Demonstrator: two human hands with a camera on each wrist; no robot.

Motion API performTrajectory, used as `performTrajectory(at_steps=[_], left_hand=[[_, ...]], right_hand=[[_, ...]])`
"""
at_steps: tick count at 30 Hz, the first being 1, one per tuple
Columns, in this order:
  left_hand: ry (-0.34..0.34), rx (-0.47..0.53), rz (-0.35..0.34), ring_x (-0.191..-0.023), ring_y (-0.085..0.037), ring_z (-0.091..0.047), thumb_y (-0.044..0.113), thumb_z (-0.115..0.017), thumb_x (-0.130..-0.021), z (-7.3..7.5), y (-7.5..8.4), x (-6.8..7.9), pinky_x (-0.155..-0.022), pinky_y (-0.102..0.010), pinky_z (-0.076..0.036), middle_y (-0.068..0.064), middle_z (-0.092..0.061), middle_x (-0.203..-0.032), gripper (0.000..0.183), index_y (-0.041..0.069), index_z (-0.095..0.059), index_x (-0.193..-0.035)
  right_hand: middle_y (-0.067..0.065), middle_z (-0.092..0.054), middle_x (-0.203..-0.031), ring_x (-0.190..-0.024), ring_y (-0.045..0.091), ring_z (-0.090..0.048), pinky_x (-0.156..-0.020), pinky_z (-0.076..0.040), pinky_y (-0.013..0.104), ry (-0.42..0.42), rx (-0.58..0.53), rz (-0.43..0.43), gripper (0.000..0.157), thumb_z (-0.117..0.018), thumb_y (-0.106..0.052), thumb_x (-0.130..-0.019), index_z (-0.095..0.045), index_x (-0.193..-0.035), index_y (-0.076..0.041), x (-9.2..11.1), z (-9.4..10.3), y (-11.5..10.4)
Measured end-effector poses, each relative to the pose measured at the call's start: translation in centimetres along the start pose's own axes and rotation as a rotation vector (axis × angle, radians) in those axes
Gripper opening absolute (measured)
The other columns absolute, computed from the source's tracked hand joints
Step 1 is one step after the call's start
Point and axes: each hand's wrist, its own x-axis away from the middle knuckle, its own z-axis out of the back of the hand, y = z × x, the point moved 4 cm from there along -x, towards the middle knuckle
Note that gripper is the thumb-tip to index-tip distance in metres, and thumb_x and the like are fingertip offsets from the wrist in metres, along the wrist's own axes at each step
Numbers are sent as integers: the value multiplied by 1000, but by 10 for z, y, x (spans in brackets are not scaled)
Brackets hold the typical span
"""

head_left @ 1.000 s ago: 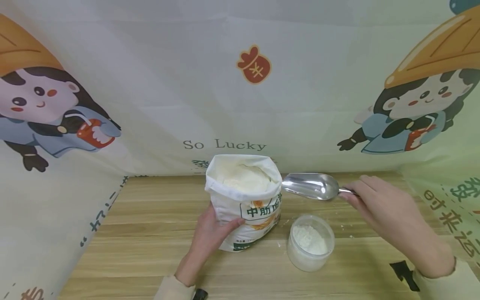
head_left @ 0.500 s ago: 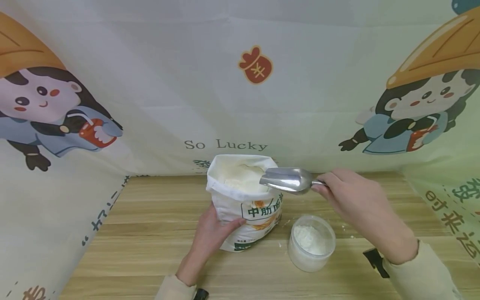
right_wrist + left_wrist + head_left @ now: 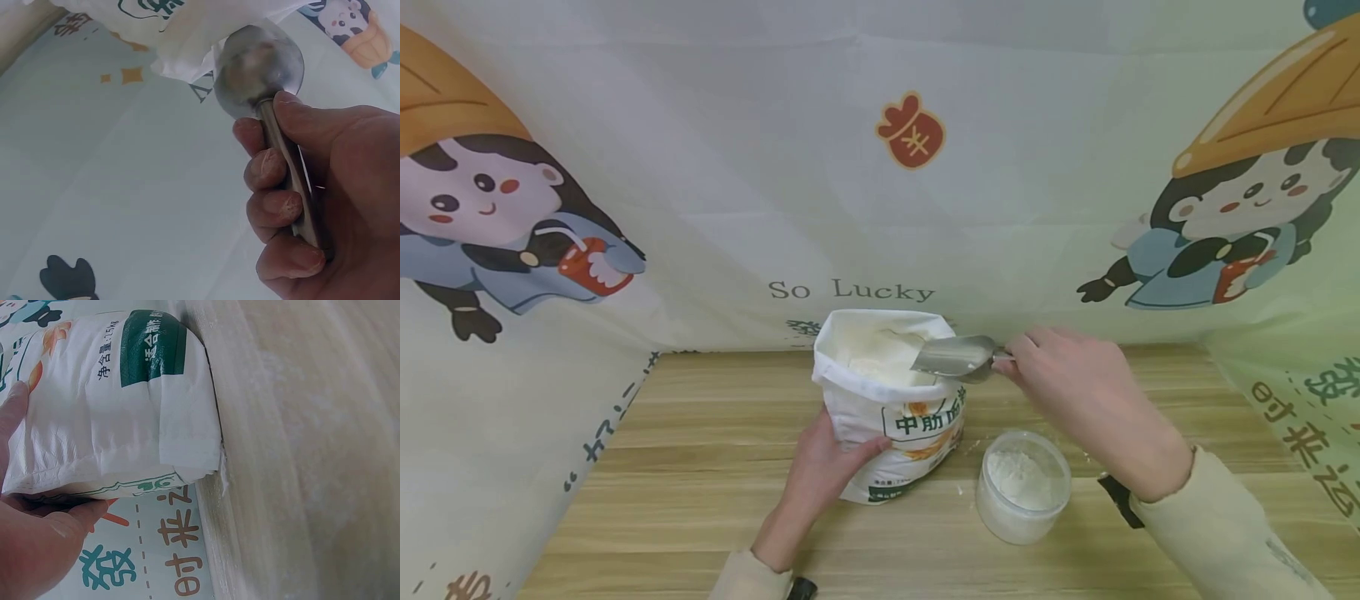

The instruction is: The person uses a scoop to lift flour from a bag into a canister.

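Observation:
A white flour bag stands with its top rolled down, and pale flour fills the mouth. My left hand grips the bag's lower left side, thumb across the front; in the left wrist view the fingers pass behind it. With my right hand I hold a metal scoop by its handle, fingers wrapped round it in the right wrist view. The scoop's tip reaches over the bag's right rim into the mouth. Whether it touches the flour, I cannot tell. A clear round tub partly filled with flour sits below the scoop.
The wooden tabletop carries small flour specks around the tub. Behind it hangs a printed cloth backdrop, which also closes off both sides.
My right hand has moved left, carrying the scoop from beside the bag to over its rim and into the mouth. The left hand, bag and tub hold their places.

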Motion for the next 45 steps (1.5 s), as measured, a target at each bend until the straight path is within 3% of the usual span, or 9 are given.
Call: performTrajectory(at_steps=[6, 19, 25, 30, 37, 41, 45], left_hand=[[1, 4, 4, -109, -28, -68, 25, -90, -81, 0, 1, 0, -91, -50, -56, -10, -72, -117, 64, 9, -57, -133], [2, 3, -8, -109, -29, -68, 24, -91, -80, 0, 1, 0, -92, -50, -56, -10, -72, -118, 64, 9, -58, -134], [0, 9, -3, -109, -29, -68, 24, -90, -80, 0, 1, 0, -91, -50, -56, -10, -72, -118, 64, 9, -57, -134], [2, -2, 3, -108, -31, -69, 25, -90, -80, 0, 1, 0, -90, -50, -57, -12, -72, -118, 66, 8, -56, -134], [3, -2, 9, -107, -31, -69, 26, -90, -80, 0, 1, 1, -89, -50, -57, -12, -72, -117, 64, 7, -57, -132], [1, 0, 6, -106, -31, -69, 26, -90, -81, 1, 0, 0, -89, -50, -57, -12, -72, -116, 63, 6, -58, -131], [3, 1, 1, -105, -29, -69, 26, -91, -80, 0, 0, 0, -87, -49, -58, -11, -73, -114, 62, 7, -59, -130]], right_hand=[[0, -49, -70, -58, 18, -44, -42, -40, 35, -43, 30, -14, 33, -70, -32, -100, -59, -78, -11, -9, 2, -7], [1, -51, -68, -59, 18, -47, -44, -44, 34, -169, 50, -36, 31, -70, -29, -101, -65, -80, -8, -21, 9, -18], [2, -57, -71, -62, 19, -50, -45, -46, 34, -161, 52, -32, 24, -72, -26, -99, -71, -82, -8, -25, 9, -23], [1, -57, -69, -61, 18, -49, -44, -45, 33, -151, 70, -18, 15, -73, -12, -96, -74, -81, -12, -27, 5, -26], [3, -52, -64, -59, 20, -49, -43, -45, 35, -133, 105, -2, 25, -65, 7, -89, -71, -74, -12, -30, -1, -30], [3, -50, -63, -59, 19, -48, -42, -43, 33, -151, 119, -1, 26, -64, 11, -86, -74, -77, -11, -33, -5, -34], [3, -47, -61, -57, 18, -47, -41, -41, 30, -134, 151, 12, 27, -64, 12, -83, -65, -68, -10, -34, -7, -38]])
